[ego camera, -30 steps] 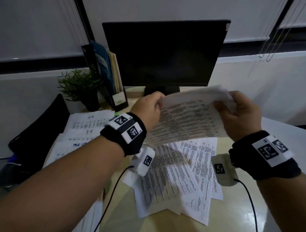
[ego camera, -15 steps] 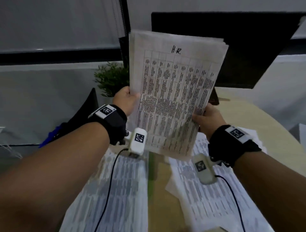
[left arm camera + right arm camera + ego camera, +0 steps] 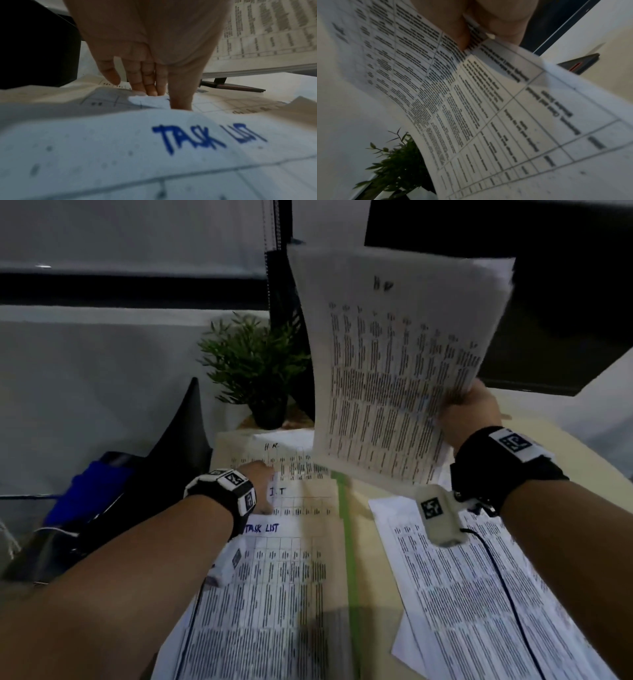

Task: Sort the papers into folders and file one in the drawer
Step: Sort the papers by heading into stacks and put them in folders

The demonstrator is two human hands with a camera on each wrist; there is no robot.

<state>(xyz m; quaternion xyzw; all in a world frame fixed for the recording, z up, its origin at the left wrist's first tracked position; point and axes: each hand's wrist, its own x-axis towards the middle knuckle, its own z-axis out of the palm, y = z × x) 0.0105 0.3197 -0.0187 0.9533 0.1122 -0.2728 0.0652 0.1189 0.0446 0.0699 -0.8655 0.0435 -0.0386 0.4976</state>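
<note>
My right hand [image 3: 462, 402] grips a thick stack of printed sheets marked "HR" [image 3: 394, 364] by its lower right corner and holds it upright above the desk. In the right wrist view the thumb and fingers [image 3: 462, 33] pinch that HR stack [image 3: 471, 94]. My left hand [image 3: 262, 487] is down on the overlapping piles at the left. Its straight fingers and thumb [image 3: 180, 94] touch the top left corner of the "I.T" sheet [image 3: 301, 501]. Behind that lies an "H.R" sheet [image 3: 284, 457] on a beige folder [image 3: 229, 446]. In front lies the "TASK LIST" sheet [image 3: 154, 148].
Loose printed papers [image 3: 479, 594] cover the desk on the right. A green strip [image 3: 349, 559] runs beside the left piles. A potted plant [image 3: 253, 371], a black file holder [image 3: 284, 302] and a dark monitor [image 3: 548, 302] stand behind. A black chair back [image 3: 178, 446] is at the left.
My left hand has let go of the HR stack and dropped onto the piles at the left. The right hand now holds the stack alone. The view has swung left.
</note>
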